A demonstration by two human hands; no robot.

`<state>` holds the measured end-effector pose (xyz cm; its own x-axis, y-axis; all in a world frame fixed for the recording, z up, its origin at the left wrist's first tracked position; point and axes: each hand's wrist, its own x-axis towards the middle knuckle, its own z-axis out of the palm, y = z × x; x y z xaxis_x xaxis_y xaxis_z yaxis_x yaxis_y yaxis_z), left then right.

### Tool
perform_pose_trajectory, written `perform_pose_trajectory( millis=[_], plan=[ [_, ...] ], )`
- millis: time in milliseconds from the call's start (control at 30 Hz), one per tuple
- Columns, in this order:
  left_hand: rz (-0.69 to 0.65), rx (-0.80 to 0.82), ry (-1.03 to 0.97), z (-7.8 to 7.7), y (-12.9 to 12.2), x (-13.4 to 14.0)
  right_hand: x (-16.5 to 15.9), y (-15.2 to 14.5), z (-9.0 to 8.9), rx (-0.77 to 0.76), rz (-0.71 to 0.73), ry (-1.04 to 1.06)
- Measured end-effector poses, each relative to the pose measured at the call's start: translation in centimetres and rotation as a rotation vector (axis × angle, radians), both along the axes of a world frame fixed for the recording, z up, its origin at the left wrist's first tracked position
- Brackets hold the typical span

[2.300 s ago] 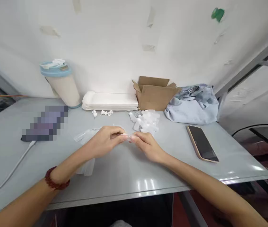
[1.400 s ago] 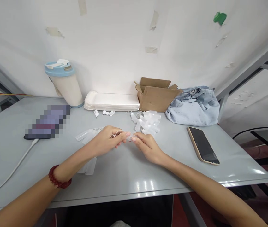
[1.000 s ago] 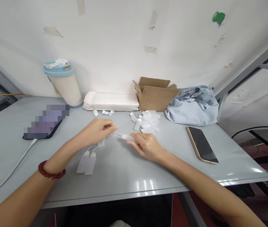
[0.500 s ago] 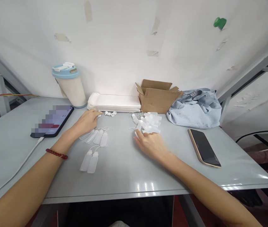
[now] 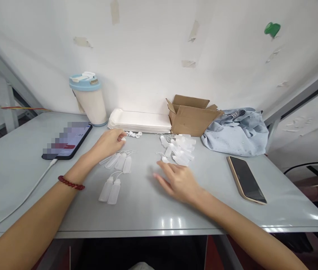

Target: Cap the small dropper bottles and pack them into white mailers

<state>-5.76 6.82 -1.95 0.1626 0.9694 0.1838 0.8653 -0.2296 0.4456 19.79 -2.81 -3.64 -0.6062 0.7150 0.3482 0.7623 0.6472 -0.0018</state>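
My left hand (image 5: 110, 143) is closed in a pinch on a small white cap (image 5: 123, 138). Just beyond its fingertips lie several more white caps (image 5: 135, 134) in a cluster. Below that hand, a row of small translucent plastic bottles (image 5: 120, 161) with thin white cords rests on the table, and a corded pair of bottles (image 5: 109, 190) lies nearer the front edge. My right hand (image 5: 179, 180) is open, thumb and index finger apart, holding nothing. Its index fingertip is close to a heap of similar bottles (image 5: 182, 146); contact I cannot tell.
A cream cup with a blue lid (image 5: 89, 101) stands at the back left, beside a stack of white paper (image 5: 143, 120). An open cardboard box (image 5: 191, 119) and bunched light-blue cloth (image 5: 236, 133) follow rightward. Phones lie left (image 5: 70, 144) and right (image 5: 247, 180); the left one has a cable.
My right hand has drawn back from the bottle heap toward me, its thumb and index finger spreading. My left hand stays by the caps. The whole view has shifted slightly.
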Motion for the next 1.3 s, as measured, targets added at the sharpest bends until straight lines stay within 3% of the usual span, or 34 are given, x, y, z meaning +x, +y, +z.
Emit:
perform_pose_trajectory(
  millis=[100, 200, 333, 567, 733, 1000, 1300],
  plan=[
    [-0.007, -0.04, -0.124, 0.8, -1.0, 1.4, -0.9, -0.8, -0.5, -0.021, 0.231, 0.064],
    [-0.071, -0.035, -0.212, 1.1, -1.9, 2.6, -2.1, -1.3, -0.8, -0.112, 0.365, 0.045],
    [-0.116, -0.065, -0.292, 1.1, -2.6, 3.6, -4.0, -1.2, -0.4, -0.231, 0.393, -0.02],
    [-0.102, -0.09, -0.359, 1.5, -2.9, 3.7, -7.0, -0.4, -0.5, -0.223, 0.459, -0.161],
    [-0.089, -0.112, -0.391, 1.6, -3.0, 3.7, -6.4, -0.6, -1.1, -0.211, 0.466, -0.132],
    [-0.15, -0.147, -0.447, 1.7, -3.4, 4.0, -2.8, -1.0, -1.2, -0.22, 0.455, -0.017],
    [-0.214, -0.281, -0.488, 2.6, -4.4, 4.2, -0.5, 1.3, -1.6, -0.098, 0.184, 0.09]
  ],
)
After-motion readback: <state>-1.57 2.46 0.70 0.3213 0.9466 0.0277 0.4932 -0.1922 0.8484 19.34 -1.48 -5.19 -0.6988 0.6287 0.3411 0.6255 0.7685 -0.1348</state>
